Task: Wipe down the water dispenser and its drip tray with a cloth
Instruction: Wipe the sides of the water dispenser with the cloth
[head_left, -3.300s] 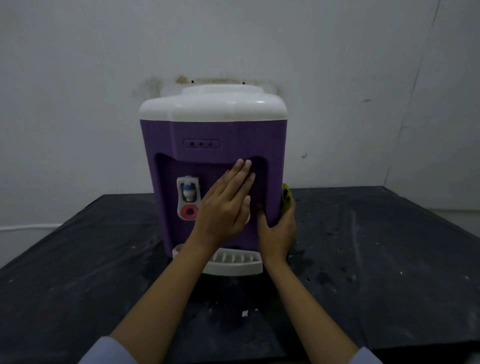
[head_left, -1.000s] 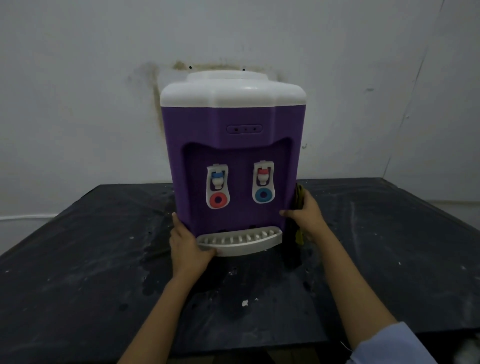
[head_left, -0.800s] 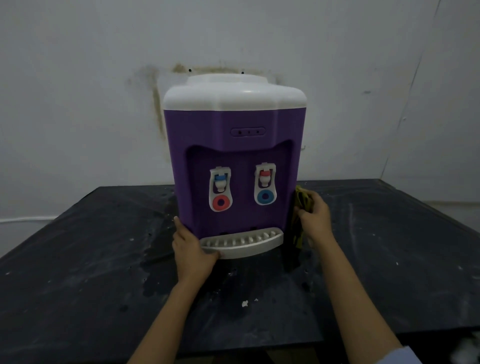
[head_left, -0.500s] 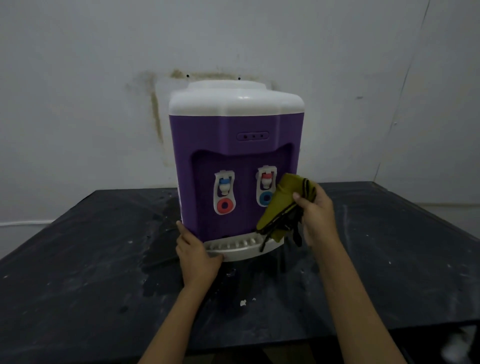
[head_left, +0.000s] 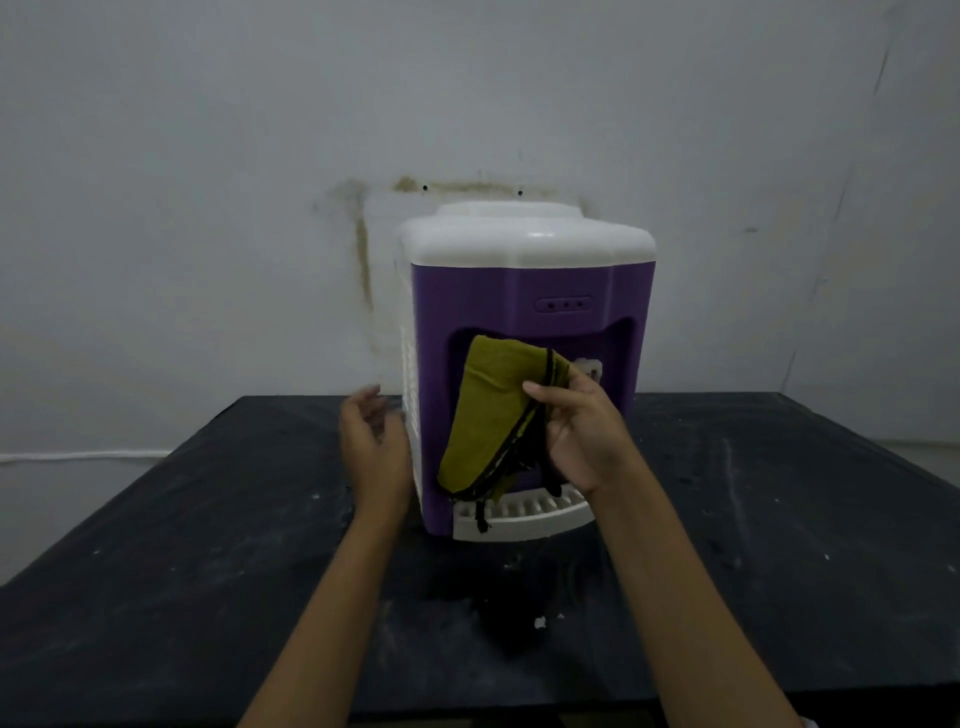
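A purple water dispenser (head_left: 524, 291) with a white lid stands on a black table (head_left: 779, 519), turned slightly so its white left side shows. Its white slotted drip tray (head_left: 524, 517) juts out at the bottom front. My right hand (head_left: 584, 431) holds an olive-green cloth (head_left: 485, 415) with black trim in front of the tap recess; the cloth hides the taps and its loose threads hang over the tray. My left hand (head_left: 374, 441) hovers open just left of the dispenser's white side, not touching it.
A stained white wall stands right behind the dispenser. The table top is scuffed and speckled, with a small white crumb (head_left: 540, 622) in front of the dispenser. A white cable (head_left: 78, 456) runs along the wall at the left.
My right hand has brought the cloth from the dispenser's right side to its front. My left hand has let go of the base beside the tray and lifted to the left side.
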